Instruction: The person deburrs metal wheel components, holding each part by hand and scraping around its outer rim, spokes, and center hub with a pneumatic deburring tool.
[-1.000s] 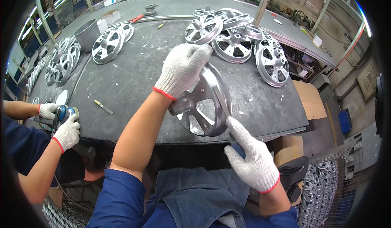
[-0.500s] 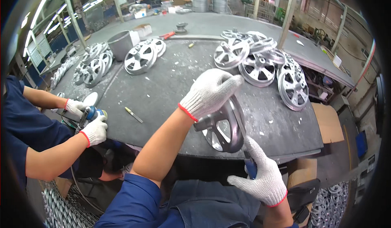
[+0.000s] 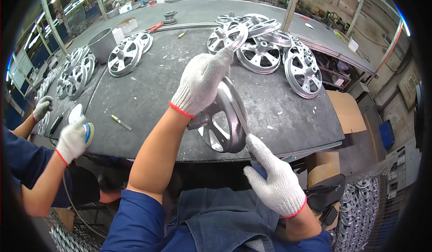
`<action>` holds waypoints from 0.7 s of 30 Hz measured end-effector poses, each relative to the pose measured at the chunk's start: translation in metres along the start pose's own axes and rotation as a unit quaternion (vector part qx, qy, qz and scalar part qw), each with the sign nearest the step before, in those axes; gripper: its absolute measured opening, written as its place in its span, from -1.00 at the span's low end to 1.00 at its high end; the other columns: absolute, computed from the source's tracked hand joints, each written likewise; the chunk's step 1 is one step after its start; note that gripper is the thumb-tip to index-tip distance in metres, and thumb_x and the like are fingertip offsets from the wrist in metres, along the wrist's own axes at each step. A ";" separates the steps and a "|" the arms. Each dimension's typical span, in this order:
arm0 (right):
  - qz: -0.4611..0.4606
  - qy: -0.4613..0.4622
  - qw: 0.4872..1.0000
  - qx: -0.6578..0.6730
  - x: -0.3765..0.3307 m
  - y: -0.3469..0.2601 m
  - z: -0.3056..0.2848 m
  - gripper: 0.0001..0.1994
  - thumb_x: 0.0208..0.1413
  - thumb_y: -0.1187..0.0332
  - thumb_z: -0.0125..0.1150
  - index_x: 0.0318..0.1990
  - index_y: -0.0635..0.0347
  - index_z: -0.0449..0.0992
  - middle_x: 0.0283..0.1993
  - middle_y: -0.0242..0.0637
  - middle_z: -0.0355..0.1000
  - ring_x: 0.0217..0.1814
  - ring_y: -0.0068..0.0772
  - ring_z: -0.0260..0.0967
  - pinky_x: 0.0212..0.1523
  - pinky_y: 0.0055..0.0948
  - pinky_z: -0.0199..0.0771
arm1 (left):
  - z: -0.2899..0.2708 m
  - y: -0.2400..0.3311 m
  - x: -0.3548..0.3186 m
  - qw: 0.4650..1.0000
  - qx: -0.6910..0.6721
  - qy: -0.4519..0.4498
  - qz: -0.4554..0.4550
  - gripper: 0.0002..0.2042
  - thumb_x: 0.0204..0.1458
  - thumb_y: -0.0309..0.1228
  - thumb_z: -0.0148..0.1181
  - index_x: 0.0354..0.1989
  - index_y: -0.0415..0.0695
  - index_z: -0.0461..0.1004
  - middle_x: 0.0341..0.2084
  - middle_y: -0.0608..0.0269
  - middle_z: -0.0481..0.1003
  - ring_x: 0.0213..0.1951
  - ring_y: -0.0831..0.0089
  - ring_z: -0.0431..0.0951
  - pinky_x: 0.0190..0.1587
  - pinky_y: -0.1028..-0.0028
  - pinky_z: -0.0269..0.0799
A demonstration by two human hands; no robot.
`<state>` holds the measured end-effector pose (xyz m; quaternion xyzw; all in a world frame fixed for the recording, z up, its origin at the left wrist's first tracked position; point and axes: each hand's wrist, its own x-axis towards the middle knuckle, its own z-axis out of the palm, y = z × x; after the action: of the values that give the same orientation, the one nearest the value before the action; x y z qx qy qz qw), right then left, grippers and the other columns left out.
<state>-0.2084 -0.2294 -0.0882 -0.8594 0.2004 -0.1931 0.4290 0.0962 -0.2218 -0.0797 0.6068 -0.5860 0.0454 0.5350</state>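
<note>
At its twelve o'clock, the left hand point(image 3: 201, 80) clasps the wheel point(image 3: 235, 121), likely steadying it; the right hand point(image 3: 277, 180) grasps a tool point(image 3: 245, 126).

The left hand point(image 3: 200, 85) and right hand point(image 3: 278, 182) wear matching white knitted gloves point(image 3: 191, 97), each finished with a narrow red edge point(image 3: 181, 110) at the wrist. Navy short sleeves point(image 3: 137, 220) leave the forearms point(image 3: 155, 155) bare. A dark blue-grey apron point(image 3: 220, 209) hangs in front, possibly denim, though shadow obscures its weave.
</note>
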 end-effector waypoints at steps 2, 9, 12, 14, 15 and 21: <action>0.001 -0.006 1.000 -0.003 -0.007 0.003 -0.001 -0.33 0.37 0.41 0.35 0.61 0.08 0.35 0.28 0.18 0.61 0.26 0.16 0.67 0.28 -0.16 0.66 | -0.003 -0.001 0.002 0.999 -0.024 -0.007 -0.048 -0.31 0.60 0.06 -0.18 -0.47 -0.28 0.49 -0.61 0.21 0.39 -0.46 0.39 0.38 -0.28 0.30 0.34; 0.006 -0.046 0.999 -0.004 0.024 -0.020 -0.024 -0.32 0.38 0.43 0.30 0.63 0.14 0.30 0.33 0.22 0.58 0.35 0.26 0.59 0.34 -0.11 0.60 | 0.006 0.015 -0.003 0.999 0.009 0.008 0.044 -0.20 0.57 0.21 -0.24 -0.51 -0.29 0.44 -0.61 0.18 0.34 -0.47 0.38 0.33 -0.31 0.30 0.29; -0.043 -0.029 0.999 -0.018 0.015 -0.010 -0.015 -0.31 0.37 0.41 0.31 0.64 0.13 0.29 0.33 0.21 0.58 0.35 0.27 0.59 0.33 -0.10 0.60 | -0.001 0.009 -0.001 0.999 -0.028 -0.018 0.017 -0.18 0.56 0.24 -0.26 -0.51 -0.31 0.45 -0.61 0.18 0.35 -0.47 0.39 0.34 -0.31 0.29 0.28; 0.021 -0.035 0.999 -0.004 0.002 -0.012 -0.008 -0.30 0.37 0.40 0.32 0.64 0.09 0.29 0.37 0.22 0.55 0.38 0.27 0.57 0.35 -0.10 0.58 | -0.002 -0.002 0.003 0.999 -0.033 -0.005 0.002 -0.17 0.56 0.25 -0.28 -0.51 -0.30 0.46 -0.61 0.18 0.34 -0.47 0.39 0.34 -0.32 0.28 0.28; 0.046 -0.030 0.999 -0.001 -0.003 -0.011 -0.005 -0.29 0.37 0.40 0.32 0.65 0.08 0.29 0.37 0.22 0.55 0.38 0.27 0.56 0.35 -0.10 0.58 | -0.001 -0.002 0.004 0.999 -0.044 0.001 -0.013 -0.16 0.56 0.26 -0.29 -0.51 -0.30 0.46 -0.62 0.18 0.34 -0.47 0.40 0.34 -0.32 0.28 0.28; 0.019 -0.034 0.999 -0.012 0.019 -0.017 -0.015 -0.31 0.38 0.39 0.31 0.64 0.09 0.28 0.21 0.26 0.63 0.25 0.30 0.65 0.27 -0.10 0.63 | 0.005 0.016 -0.006 0.999 0.027 0.004 0.040 -0.19 0.56 0.23 -0.30 -0.51 -0.27 0.47 -0.61 0.14 0.35 -0.46 0.38 0.38 -0.29 0.28 0.33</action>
<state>-0.1967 -0.2393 -0.0630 -0.8666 0.2036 -0.1530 0.4291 0.0794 -0.2176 -0.0768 0.5970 -0.6063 0.0846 0.5184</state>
